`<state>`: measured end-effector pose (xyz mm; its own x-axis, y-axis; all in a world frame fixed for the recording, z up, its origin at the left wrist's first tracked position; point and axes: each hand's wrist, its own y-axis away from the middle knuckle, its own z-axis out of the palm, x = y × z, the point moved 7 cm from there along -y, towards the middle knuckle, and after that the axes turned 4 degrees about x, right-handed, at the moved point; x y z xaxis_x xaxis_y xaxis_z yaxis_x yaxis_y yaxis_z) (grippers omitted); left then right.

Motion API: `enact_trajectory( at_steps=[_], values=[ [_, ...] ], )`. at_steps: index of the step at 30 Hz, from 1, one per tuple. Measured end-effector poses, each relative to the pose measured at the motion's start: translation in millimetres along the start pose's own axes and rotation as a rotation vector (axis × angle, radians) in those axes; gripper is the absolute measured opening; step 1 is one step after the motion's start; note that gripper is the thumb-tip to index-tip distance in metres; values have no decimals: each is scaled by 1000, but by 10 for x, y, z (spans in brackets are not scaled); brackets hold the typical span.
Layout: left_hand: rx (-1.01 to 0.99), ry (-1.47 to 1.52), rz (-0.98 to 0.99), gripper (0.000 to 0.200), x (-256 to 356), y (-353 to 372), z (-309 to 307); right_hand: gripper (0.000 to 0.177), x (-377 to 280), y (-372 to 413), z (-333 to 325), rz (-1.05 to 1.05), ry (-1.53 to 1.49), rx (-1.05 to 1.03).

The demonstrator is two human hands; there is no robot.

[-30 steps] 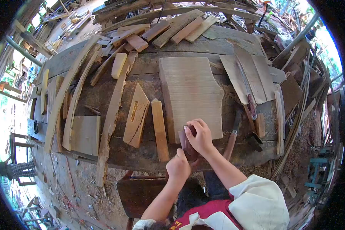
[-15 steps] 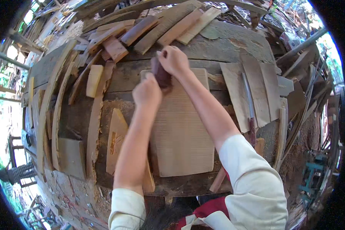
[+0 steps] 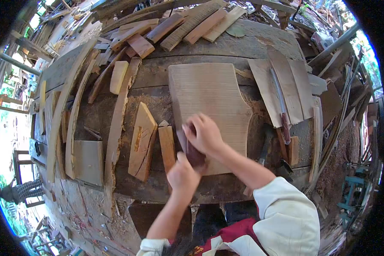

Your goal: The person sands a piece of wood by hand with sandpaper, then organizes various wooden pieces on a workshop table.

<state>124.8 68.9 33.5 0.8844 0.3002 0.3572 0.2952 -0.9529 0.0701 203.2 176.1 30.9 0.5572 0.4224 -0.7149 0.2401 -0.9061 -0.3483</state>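
A thick, pale board (image 3: 213,96) with fine saw lines lies flat on the workbench, its right edge curved. Over its near left part is a dark reddish-brown wooden hand plane (image 3: 195,156), tilted and partly covered by my hands. My left hand (image 3: 183,174) is closed around its near left side, thumb up. My right hand (image 3: 204,134) grips the far right side with curled fingers. The plane's underside and blade are hidden.
Left of the board lie a slotted wood piece (image 3: 142,143) and a long rough strip (image 3: 117,130). Offcuts (image 3: 166,27) are piled at the back. A long-bladed tool with a brown handle (image 3: 285,128) rests on thin boards at right. A person (image 3: 21,192) is at far left.
Both hands have drawn the plane from the board's far left corner toward my body, to its near left part. My view has shifted slightly too.
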Motion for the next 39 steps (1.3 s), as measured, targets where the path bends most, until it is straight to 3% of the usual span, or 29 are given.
enact_trajectory(
  at_steps=[5, 10, 15, 17, 22, 27, 32, 39],
  values=[
    [-86, -9, -9, 62, -203, 759, -5, 18, -283, 747, -104, 86, -108, -85],
    [-82, -28, 77, 60, -160, 672, -18, 20, -240, 692, -109, 118, -125, -46],
    [8, -63, 60, 60, 24, -130, -82, 19, 38, -74, 12, 69, -108, 4],
    [-87, -65, -39, 69, 85, -604, -87, 20, 197, -512, 116, 41, -72, 24],
    [-16, -112, 16, 63, 249, -1876, -76, 23, 583, -1702, 335, -85, 59, 167],
    [37, -156, 111, 60, 379, -2519, -149, 25, 834, -2296, 356, 43, 157, 132],
    [105, -100, 110, 65, 388, -2065, -39, 24, 765, -1884, 243, 27, 120, 165],
    [27, -63, 137, 61, 236, -211, 166, 15, 338, -92, -155, 86, -8, 135]
  ],
)
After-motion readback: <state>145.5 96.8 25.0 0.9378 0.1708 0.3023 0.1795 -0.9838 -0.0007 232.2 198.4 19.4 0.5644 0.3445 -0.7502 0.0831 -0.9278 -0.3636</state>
